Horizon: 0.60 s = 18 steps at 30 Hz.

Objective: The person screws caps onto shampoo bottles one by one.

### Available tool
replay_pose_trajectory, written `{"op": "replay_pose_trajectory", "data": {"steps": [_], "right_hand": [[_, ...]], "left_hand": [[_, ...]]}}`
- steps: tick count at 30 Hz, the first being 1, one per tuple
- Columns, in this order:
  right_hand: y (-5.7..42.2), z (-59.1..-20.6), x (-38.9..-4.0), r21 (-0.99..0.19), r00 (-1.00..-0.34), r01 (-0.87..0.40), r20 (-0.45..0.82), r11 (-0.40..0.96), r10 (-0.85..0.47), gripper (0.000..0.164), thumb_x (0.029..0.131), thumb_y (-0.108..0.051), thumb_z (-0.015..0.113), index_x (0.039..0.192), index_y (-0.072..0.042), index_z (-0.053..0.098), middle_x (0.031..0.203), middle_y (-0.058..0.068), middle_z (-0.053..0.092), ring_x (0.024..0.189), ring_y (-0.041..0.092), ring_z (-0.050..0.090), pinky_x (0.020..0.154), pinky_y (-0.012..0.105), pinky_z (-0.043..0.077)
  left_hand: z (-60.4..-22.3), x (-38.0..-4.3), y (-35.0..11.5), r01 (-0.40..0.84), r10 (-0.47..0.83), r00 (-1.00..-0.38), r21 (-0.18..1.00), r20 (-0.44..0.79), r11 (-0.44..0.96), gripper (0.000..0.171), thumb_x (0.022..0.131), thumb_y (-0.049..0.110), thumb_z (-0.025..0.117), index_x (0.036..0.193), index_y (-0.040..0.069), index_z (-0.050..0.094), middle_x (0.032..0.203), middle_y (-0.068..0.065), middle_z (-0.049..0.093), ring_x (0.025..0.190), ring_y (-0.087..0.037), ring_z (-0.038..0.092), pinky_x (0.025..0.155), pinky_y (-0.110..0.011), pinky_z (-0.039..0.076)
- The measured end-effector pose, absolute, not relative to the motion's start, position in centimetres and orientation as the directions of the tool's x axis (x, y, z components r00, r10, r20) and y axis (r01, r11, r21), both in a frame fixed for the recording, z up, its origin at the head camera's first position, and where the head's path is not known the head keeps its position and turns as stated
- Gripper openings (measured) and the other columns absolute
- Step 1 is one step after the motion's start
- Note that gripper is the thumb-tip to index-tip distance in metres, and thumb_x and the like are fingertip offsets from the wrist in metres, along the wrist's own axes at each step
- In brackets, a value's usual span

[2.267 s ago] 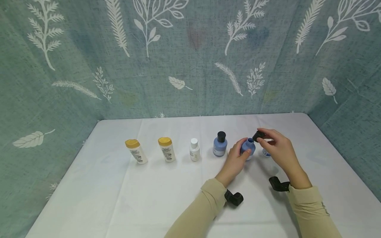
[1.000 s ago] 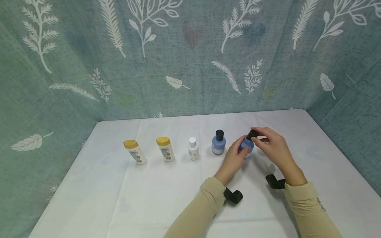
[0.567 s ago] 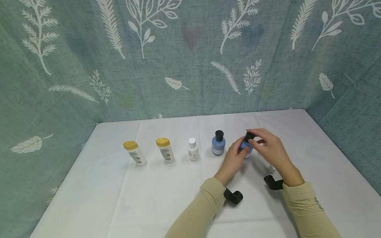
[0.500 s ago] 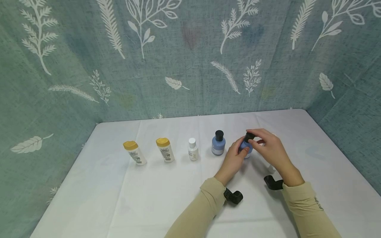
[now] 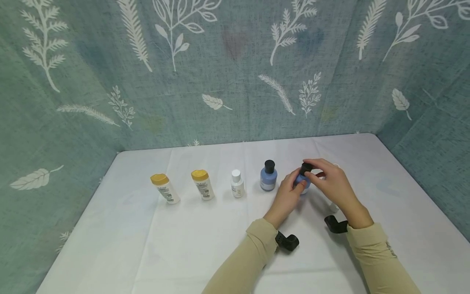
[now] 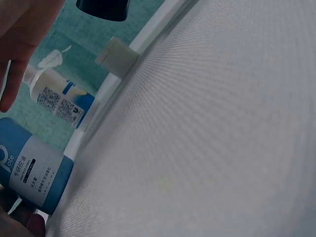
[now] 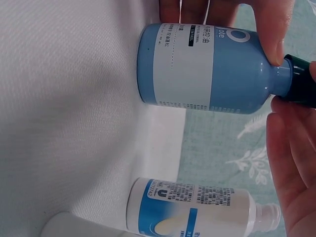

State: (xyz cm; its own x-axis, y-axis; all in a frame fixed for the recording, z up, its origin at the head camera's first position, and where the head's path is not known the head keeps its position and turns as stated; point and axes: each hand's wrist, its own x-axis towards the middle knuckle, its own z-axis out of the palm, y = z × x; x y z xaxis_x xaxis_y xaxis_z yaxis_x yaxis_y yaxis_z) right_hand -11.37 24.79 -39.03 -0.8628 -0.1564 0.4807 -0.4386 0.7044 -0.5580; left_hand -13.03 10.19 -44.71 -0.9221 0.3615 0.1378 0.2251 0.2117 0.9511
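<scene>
1. While the left hand [image 5: 288, 198] is clamped around the held blue bottle [image 7: 237, 74], its pale label [image 7: 182, 69] shows 专研控油, with PROFESSIONAL and a dark box bearing CONTROL under it; a large white curved mark with "ote" next to it sits higher up, and the finer lines are too small to read.
2. Just right of the free blue bottle [image 5: 268, 179], which is the landmark for every place here, stands that held blue bottle.
3. Further right of the landmark, mostly hidden by the right hand [image 5: 335, 183] in the head view, is 1 white-and-blue bottle [image 7: 222, 217] with dense small print and a bare threaded neck.
4. Left of the landmark come 1 white bottle [image 5: 238, 188] with a white cap, then 2 yellow-capped bottles [image 5: 205, 188], their writing illegible at this size.
5. Under the landmark, the counter [image 5: 191, 241] wears a creased white cloth; behind it hangs a blue-green curtain [image 5: 165, 102] printed with white leaves and sprigs.
6. Nearer the person than the landmark, and to its right, lies a small white cap [image 6: 117, 58].
7. Glossy and round-shouldered, the held blue bottle has a black cap [image 5: 306, 168] at its neck, a strip of blue neck showing below; the right hand's thumb and fingers pinch that cap.
</scene>
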Motion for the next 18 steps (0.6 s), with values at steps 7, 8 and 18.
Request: {"op": "replay_pose_trajectory", "data": {"steps": [7, 8, 18], "right_hand": [[24.72, -38.99, -11.36, -0.553, -0.867, -0.432, 0.471, 0.712, -0.16, 0.037, 0.082, -0.016, 0.066, 0.117, -0.01, 0.058, 0.11, 0.005, 0.059, 0.093, 0.019, 0.057, 0.066, 0.031, 0.05], [24.71, -38.99, -11.34, -0.552, -0.868, -0.43, 0.469, 0.714, -0.161, 0.037, 0.082, -0.016, 0.065, 0.117, -0.01, 0.058, 0.11, 0.005, 0.059, 0.093, 0.019, 0.057, 0.066, 0.031, 0.05], [24.68, -39.03, -11.21, -0.549, -0.874, -0.419, 0.459, 0.723, -0.158, 0.036, 0.083, -0.019, 0.065, 0.117, -0.01, 0.059, 0.111, 0.006, 0.059, 0.092, 0.021, 0.057, 0.067, 0.033, 0.05]], "left_hand": [[-44.56, -12.95, 10.14, 0.209, 0.353, -0.927, 0.955, 0.125, 0.21, 0.043, 0.092, 0.038, 0.045, 0.134, 0.03, 0.038, 0.13, 0.005, 0.042, 0.12, -0.01, 0.034, 0.098, -0.034, 0.03], [-44.54, -12.91, 10.12, 0.203, 0.352, -0.929, 0.956, 0.118, 0.214, 0.044, 0.092, 0.038, 0.045, 0.134, 0.031, 0.038, 0.13, 0.005, 0.042, 0.12, -0.01, 0.034, 0.098, -0.034, 0.03], [-44.56, -12.81, 10.03, 0.193, 0.354, -0.929, 0.955, 0.104, 0.226, 0.045, 0.092, 0.041, 0.043, 0.135, 0.031, 0.036, 0.132, 0.007, 0.04, 0.121, -0.01, 0.033, 0.099, -0.035, 0.03]]}}
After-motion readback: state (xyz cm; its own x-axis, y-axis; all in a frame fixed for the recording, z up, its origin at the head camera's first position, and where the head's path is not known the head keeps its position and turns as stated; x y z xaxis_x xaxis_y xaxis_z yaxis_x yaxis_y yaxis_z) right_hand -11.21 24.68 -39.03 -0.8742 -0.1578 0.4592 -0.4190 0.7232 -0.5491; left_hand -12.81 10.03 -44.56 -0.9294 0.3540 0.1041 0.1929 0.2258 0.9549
